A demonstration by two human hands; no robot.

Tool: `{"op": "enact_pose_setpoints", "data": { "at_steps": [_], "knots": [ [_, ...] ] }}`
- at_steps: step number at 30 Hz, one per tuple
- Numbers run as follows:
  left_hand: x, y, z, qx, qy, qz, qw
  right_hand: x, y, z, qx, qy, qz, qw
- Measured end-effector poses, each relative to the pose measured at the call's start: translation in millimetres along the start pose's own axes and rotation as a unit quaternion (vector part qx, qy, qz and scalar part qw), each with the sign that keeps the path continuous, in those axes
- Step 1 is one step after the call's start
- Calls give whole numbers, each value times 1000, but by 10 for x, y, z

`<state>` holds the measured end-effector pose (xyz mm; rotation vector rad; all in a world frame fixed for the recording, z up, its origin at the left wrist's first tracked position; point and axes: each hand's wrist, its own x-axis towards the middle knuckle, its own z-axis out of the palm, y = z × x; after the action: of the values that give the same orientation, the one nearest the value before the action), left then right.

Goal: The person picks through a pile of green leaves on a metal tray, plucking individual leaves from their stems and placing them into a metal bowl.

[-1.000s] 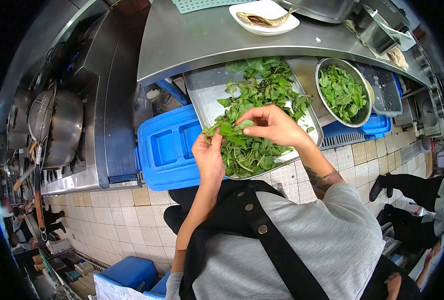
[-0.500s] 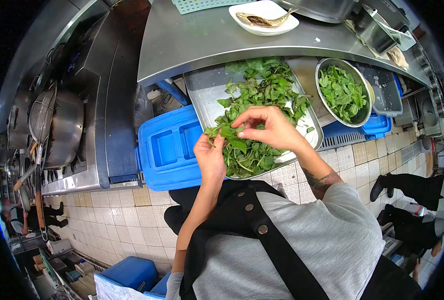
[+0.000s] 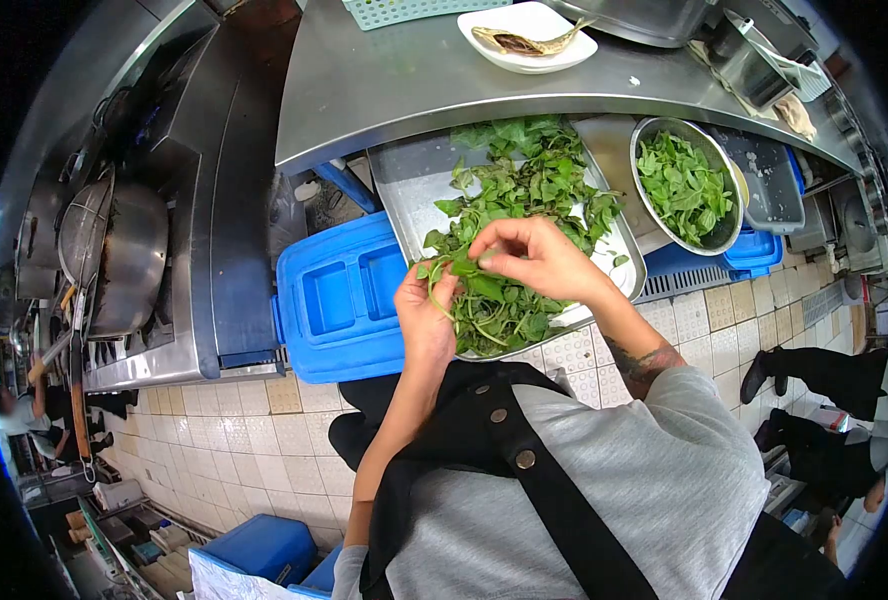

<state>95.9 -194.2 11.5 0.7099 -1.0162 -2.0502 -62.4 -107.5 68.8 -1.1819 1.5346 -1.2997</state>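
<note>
My left hand (image 3: 427,312) is closed on a leafy green sprig (image 3: 438,284), whose thin stem curves down past the fingertips. Close beside it, my right hand (image 3: 536,262) pinches at the sprig's leaves with thumb and fingers. Both are over the near left part of a shallow metal tray (image 3: 416,192). Loose leafy greens (image 3: 529,185) lie heaped in the tray, with some stems showing near the front. To the right of the tray, a round metal bowl (image 3: 721,160) holds a pile of separate green leaves (image 3: 682,188).
A steel counter (image 3: 384,90) overhangs the tray's far side, bearing a white dish (image 3: 564,58) with a fish (image 3: 529,42). A blue lidded bin (image 3: 309,355) stands left of the tray. The stove holds a large pot (image 3: 136,262). Other people (image 3: 829,430) stand at far right and far left.
Both hands have shifted slightly right with the sprig, the right one a little lower. The sprig has turned, and its stem now hangs in view. At far left, a person has moved.
</note>
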Motion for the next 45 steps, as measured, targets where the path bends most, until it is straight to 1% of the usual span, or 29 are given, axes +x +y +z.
{"op": "enact_pose_setpoints", "data": {
  "at_steps": [3, 6, 9, 12, 15, 18, 21, 23, 24, 25, 26, 28, 29, 30, 31, 32, 33, 34, 35, 36, 37, 39, 40, 41, 42, 44, 45],
  "knots": [
    [9, 20, 3, -1, 10, 2, 1000, -11, 20, 16, -65, -11, -83, 994],
    [-1, 35, 21, 10, 18, -4, 1000, -8, -56, 7, -133, 1, -128, 983],
    [2, 16, 6, 13, 18, -6, 1000, 10, 14, 3, -124, 19, -69, 990],
    [9, 3, -25, 22, 8, -6, 1000, 5, -44, -14, -163, 9, -25, 986],
    [7, 4, -43, 17, -17, -1, 1000, 0, -77, 27, -163, 29, -72, 984],
    [-38, 80, 40, -27, -28, -6, 999, 9, -70, 107, -121, 134, -91, 979],
    [-96, 287, 232, -89, -23, -27, 995, 5, -9, 252, -106, 210, -201, 951],
    [-104, 318, 268, -123, -28, -43, 991, 12, 10, 311, 55, 229, -138, 962],
    [-109, 307, 270, -136, -36, -51, 989, 23, 30, 335, 136, 235, -105, 957],
    [-109, 299, 264, -149, -44, -59, 986, 97, 81, 320, 177, 273, -136, 936],
    [-81, 250, 189, -138, -32, -66, 988, 87, 76, 148, 328, 271, -75, 902],
    [-8, 178, -26, -112, -12, -84, 990, 175, -2, -112, 410, 313, -174, 839],
    [-8, 192, -87, -124, -37, -92, 987, 180, 32, -259, 357, 303, -172, 867],
    [-7, 206, -76, -133, -58, -77, 986, 156, 73, -412, 304, 290, -169, 892],
    [-22, 225, -62, -142, -76, -62, 985, 88, 65, -548, 114, 260, -106, 953],
    [-49, 239, -53, -151, -93, -48, 983, 40, 46, -636, -40, 181, -19, 983],
    [-68, 250, -40, -142, -91, -39, 985, -6, -9, -615, -184, 115, -8, 976],
    [-70, 262, -13, -132, -91, -29, 987, -62, -49, -587, -324, 48, 1, 945],
    [-66, 264, 14, -123, -93, -19, 988, -85, 65, -562, -393, 46, -45, 917],
    [-63, 238, 24, -98, -72, -1, 993, -87, 67, -494, -459, 45, -91, 883],
    [-58, 189, 15, -72, -49, 18, 996, -94, 46, -440, -417, 91, -130, 895],
    [-47, 102, -28, -30, 1, 46, 999, -93, -77, -387, -380, 102, -66, 917],
    [-52, 102, -42, -27, 14, 44, 999, -108, -154, -343, -359, 108, -31, 927],
    [-48, 104, -47, -25, 25, 43, 998, -112, -243, -294, -331, 137, -29, 933],
    [-38, 107, -46, -25, 35, 43, 998, -124, -343, -272, -316, 135, -14, 939],
    [-22, 120, -49, -27, 53, 15, 998, -139, -492, -255, -288, 130, 13, 949],
    [-24, 125, -51, -27, 63, 0, 998, -140, -439, -241, -291, 61, -55, 953]
  ]
}}
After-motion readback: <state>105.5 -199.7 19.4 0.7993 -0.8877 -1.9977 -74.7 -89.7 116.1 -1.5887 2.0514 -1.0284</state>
